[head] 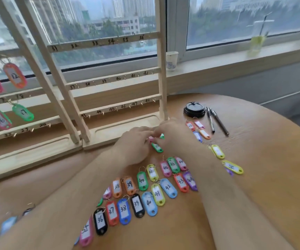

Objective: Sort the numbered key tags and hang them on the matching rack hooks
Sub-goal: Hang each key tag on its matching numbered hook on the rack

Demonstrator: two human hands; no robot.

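Hands met at the centre of the frame, just in front of the rack's base. The left hand [134,145] pinched a pink tag [151,139] and the right hand [174,134] a green tag [161,136], fingertips close together. A second green tag [157,147] lay just below them. Numbered key tags [136,204] lay in two curved rows on the surface [263,177] at lower centre, between the forearms. The wooden rack [161,69] stood at upper left, with tag 12 [14,75] and tag 17 [23,112] hanging at its far left. A black lid [194,109] and two pens [217,123] lay at right.
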